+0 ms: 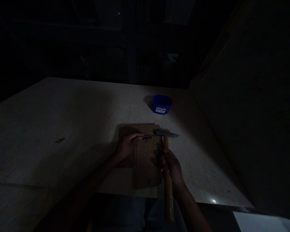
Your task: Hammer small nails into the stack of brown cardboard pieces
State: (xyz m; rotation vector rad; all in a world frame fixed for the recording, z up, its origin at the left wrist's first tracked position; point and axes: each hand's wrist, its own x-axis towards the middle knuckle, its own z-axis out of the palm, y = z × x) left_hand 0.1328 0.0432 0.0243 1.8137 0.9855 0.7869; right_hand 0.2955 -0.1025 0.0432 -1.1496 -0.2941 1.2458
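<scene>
My right hand [172, 167] is wrapped round the wooden handle of a hammer [168, 193]. The metal hammer head is over the right edge of a brown wooden block [146, 164] marked with many small holes. At the block's upper left is my left hand [127, 147], thumb and fingers pressed together. Its fingertips are at the left end of a small dark zigzag row [147, 138] on the block; dim light hides what kind of pieces these are and what the fingers pinch.
A blue plastic tub [161, 104] with a white label stands beyond the block on the pale table [87, 109]. Thin dark pieces [60, 140] lie at the left. A dark upright panel [251, 106] borders the table's right side.
</scene>
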